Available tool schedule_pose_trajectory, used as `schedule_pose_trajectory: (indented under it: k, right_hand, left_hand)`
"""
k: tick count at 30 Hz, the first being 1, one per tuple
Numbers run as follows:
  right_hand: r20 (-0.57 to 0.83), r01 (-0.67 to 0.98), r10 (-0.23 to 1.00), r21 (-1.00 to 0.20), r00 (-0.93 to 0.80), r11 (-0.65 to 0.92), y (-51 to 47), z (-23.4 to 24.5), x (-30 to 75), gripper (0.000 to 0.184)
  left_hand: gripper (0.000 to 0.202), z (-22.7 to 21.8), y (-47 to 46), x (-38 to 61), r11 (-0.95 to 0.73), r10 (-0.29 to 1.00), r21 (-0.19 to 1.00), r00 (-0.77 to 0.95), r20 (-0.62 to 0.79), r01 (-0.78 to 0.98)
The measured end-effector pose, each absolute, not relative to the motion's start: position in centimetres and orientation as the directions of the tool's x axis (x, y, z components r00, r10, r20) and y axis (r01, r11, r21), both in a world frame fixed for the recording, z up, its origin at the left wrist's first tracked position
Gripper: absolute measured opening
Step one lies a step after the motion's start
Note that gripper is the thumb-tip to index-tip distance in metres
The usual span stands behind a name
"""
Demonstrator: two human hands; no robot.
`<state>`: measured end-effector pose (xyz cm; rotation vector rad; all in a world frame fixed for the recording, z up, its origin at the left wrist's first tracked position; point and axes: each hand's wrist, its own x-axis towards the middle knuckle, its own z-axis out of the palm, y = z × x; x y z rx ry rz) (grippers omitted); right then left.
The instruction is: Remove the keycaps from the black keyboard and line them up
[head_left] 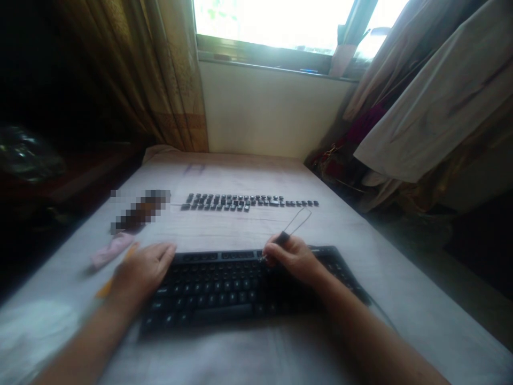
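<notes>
On pale sheet [224, 228]: gripping wire tool [284, 237] in R hand [294, 256] over kbd [224, 287], resting L hand [140, 267] at L edge (can't tell if clenched); noted keycaps [217, 201] in rows beyond.

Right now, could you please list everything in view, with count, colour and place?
keyboard: 1, black, front centre
loose keys: many, dark, beyond keyboard
wire tool: 1, dark handle, above keyboard
cable: 1, dark, right of keyboard
cloth-like thing: 1, pink, left of keyboard
strip: 1, orange, left of keyboard
pixelated thing: 1, brownish, left of loose keys
cover: 1, whitish, under keyboard
curtain: 1, golden, back left
window: 1, bright, back
wall: 1, pale, below window
hanging fabrics: several, mostly pale, right
shiny thing: 1, colour unclear, far left
left grip: 1, bare hand, at keyboard's left edge
right grip: 1, bare hand, holding wire tool
</notes>
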<state>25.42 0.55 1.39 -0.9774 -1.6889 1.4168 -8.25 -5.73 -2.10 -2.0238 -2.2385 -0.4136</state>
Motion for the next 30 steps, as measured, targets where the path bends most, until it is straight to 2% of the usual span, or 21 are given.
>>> schedule_pose_trajectory:
  k: [3,6,8,11,15,19,22,26,30]
  right_hand:
    - [0.059,0.109,0.88,-0.986,-0.47,0.124,0.1,1.6,24.8,0.039]
    - [0.123,0.134,0.867,-0.968,-0.483,0.212,-0.7,2.0,24.3,0.033]
    - [0.186,0.153,0.849,-0.943,-0.494,0.296,-1.3,2.3,23.9,0.029]
    - [0.285,0.142,0.81,-0.902,-0.512,0.407,-2.1,2.7,23.2,0.024]
    - [0.406,0.121,0.741,-0.831,-0.535,0.543,-3.2,3.1,22.2,0.021]
    - [0.493,0.07,0.67,-0.775,-0.556,0.628,-3.9,3.1,21.2,0.02]
    - [0.518,0.102,0.681,-0.753,-0.518,0.65,-4.1,2.8,20.7,0.018]
    - [0.575,0.126,0.705,-0.731,-0.414,0.67,-4.0,2.6,20.8,0.015]
    - [0.55,0.185,0.67,-0.687,-0.498,0.702,-4.0,2.4,21.3,0.02]
  left_hand:
    - [0.045,-1.4,-5.9,-7.9,0.048,0.951,0.133,-0.086,0.297,0.99]
    - [0.045,-0.1,-6.6,-6.0,-0.058,0.905,0.179,-0.024,0.424,0.982]
    - [0.04,0.6,-7.4,-3.9,-0.193,0.876,0.285,0.034,0.481,0.939]
    - [0.032,1.0,-8.8,-0.3,-0.327,0.911,0.535,0.108,0.398,0.779]
    - [0.033,1.2,-9.9,2.5,-0.182,0.983,0.805,0.129,0.131,0.564]
    - [0.028,1.6,-10.0,3.0,0.034,0.982,0.954,0.17,-0.088,0.297]
    - [0.03,1.7,-9.7,3.0,0.161,0.97,0.978,0.164,-0.182,0.134]
    - [0.04,1.4,-9.6,2.9,0.314,0.943,0.949,0.113,-0.312,0.004]
    - [0.044,1.4,-9.6,2.8,0.36,0.932,0.931,0.075,-0.355,-0.056]
